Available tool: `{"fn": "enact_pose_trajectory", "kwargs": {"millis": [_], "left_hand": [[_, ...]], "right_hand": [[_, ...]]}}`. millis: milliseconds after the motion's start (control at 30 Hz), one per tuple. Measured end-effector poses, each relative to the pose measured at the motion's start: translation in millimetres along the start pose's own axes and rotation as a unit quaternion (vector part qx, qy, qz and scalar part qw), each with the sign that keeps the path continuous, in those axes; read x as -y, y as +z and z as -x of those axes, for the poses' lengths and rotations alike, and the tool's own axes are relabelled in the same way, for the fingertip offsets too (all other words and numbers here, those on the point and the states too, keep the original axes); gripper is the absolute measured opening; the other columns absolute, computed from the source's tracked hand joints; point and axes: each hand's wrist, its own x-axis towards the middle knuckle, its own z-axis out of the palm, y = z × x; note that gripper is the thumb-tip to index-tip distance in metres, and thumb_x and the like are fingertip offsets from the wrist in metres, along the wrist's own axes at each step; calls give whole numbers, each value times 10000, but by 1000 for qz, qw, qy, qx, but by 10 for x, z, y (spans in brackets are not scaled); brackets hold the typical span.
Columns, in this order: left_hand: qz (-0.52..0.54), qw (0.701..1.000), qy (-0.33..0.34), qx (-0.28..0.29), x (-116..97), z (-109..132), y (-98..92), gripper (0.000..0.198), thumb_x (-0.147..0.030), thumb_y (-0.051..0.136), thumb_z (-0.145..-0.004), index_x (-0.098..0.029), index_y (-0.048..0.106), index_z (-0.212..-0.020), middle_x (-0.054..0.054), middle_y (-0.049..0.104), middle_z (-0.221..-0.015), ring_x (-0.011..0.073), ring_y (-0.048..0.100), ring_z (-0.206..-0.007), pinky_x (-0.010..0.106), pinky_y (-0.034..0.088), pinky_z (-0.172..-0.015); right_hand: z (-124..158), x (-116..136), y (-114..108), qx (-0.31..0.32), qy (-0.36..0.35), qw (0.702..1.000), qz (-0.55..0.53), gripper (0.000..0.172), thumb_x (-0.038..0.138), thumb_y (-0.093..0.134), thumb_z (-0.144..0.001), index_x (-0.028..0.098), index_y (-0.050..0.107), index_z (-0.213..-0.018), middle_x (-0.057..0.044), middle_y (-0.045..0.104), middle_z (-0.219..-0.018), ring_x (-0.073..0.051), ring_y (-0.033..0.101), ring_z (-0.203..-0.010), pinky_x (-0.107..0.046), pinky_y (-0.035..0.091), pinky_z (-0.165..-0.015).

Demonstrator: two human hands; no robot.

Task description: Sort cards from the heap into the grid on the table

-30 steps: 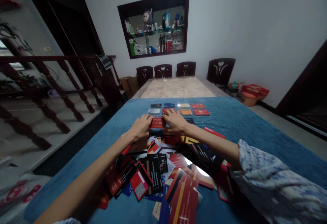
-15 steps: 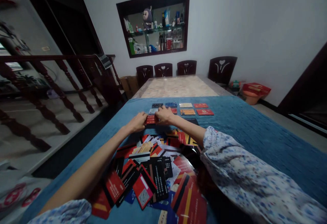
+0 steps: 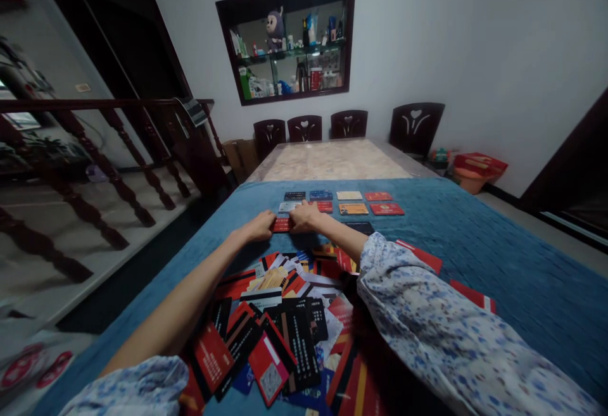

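Left hand (image 3: 259,226) and right hand (image 3: 305,218) have a red card (image 3: 282,225) gripped at both ends, far side of the messy card pile (image 3: 295,334).

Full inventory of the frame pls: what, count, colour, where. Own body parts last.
red card: 1, red, between the hands
laid-out cards: 8 showing, mixed colours, two rows of four beyond
dark card: 1, blackish, beside right forearm
card pile: too overlapped to count, mixed, near side
loose cards: 2, red, right of pile
blue cloth: 1, blue, under cards
table: 1, beige top, under cloth
chairs: 4, dark, beyond table
wall niche: 1, dark frame, holds plush toy and many small items
railing: 1, dark red-brown, left
cardboard box: 1, brown, far left of table
tub: 1, orange, right floor
plastic bag: 1, whitish, bottom left
sleeves: 2, white-blue
left hand, right hand: bare, at the red card
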Motion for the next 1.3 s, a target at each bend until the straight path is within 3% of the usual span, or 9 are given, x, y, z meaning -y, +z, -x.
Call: {"fn": "enact_pose_trajectory", "kwargs": {"millis": [400,700,967,1300], "left_hand": [[8,999,-23,49,23,-140,-19,345,-86,582,-639,-167,609,-973,76,583,-1091,212,590,-965,265,498,-861],[9,997,-48,66,-82,-150,-57,351,-91,611,-642,-156,605,-987,106,573,-1126,237,615,-947,303,518,-861],[9,997,-60,51,-115,-128,-27,389,-90,613,-654,-151,584,-1037,119,568,-1156,257,600,-1033,325,493,-928],[19,996,-79,45,-139,-176,-11,347,-95,652,-625,-160,608,-963,111,600,-1126,259,598,-1039,300,492,-912]], "right_hand": [[-81,-23,-24,31,7,999,-8,476,354,656,-718,169,672,-1156,-175,606,-1313,-381,489,-1255,-577,442,-979],[-62,22,-88,47,11,999,-15,498,279,644,-718,163,663,-1202,-172,589,-1351,-369,514,-1256,-541,446,-1009],[-43,6,-77,33,15,999,-26,459,274,647,-721,145,682,-1161,-178,613,-1319,-350,539,-1236,-487,477,-993],[-63,-22,-52,30,2,999,-10,425,313,633,-760,129,680,-1141,-189,640,-1265,-346,569,-1188,-504,475,-980]]}}
